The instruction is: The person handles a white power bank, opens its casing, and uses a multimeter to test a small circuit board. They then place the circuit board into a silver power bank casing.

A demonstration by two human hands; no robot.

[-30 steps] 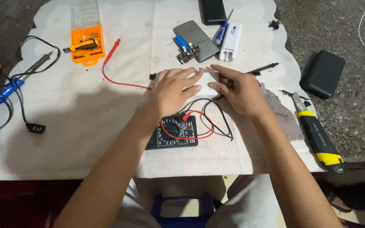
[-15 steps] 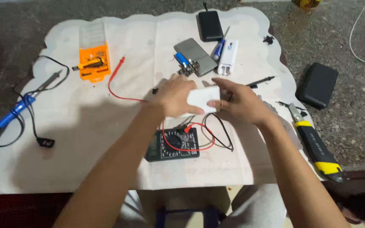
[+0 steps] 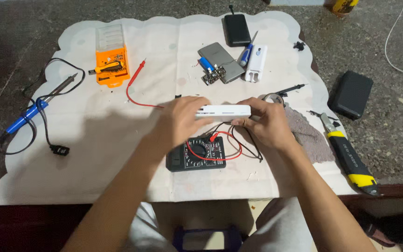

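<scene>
- Since the earlier frames the white case (image 3: 223, 111) has come up from between the cupped hands and turned long side toward the camera; the view has also pulled back, so more of the mat shows.
- Case: held level above the multimeter (image 3: 197, 153), clear of the mat (image 3: 94, 140), one end in each hand.
- Left hand (image 3: 183, 119): closed over the case's left end, fingers wrapped across the top.
- Right hand (image 3: 264, 122): closed on the right end, thumb beneath, fingers along the far side.
- Step, as I judge it: inspecting or working the shell of the case, both hands gripping. The next move likely calls for a steady two-handed hold and keeping the case clear of the leads below.
- Just under the case: multimeter with red lead (image 3: 136, 86) running away up-left, black lead looped right of the meter.
- Beyond the case: grey power bank with a small board (image 3: 220, 63), white holder (image 3: 255, 69), black bank (image 3: 237, 29).
- Far left of the case: orange bit box (image 3: 112, 60), soldering iron (image 3: 38, 107).
- Right of the case: grey cloth (image 3: 309, 133), yellow-black knife (image 3: 350, 158), black pouch (image 3: 350, 94) off the mat.
- Hard to tell: the case's ends sit inside the hands; whether it is split open cannot be seen. Slots on its face are too small to read. A blue object at the bottom edge is cut off.
</scene>
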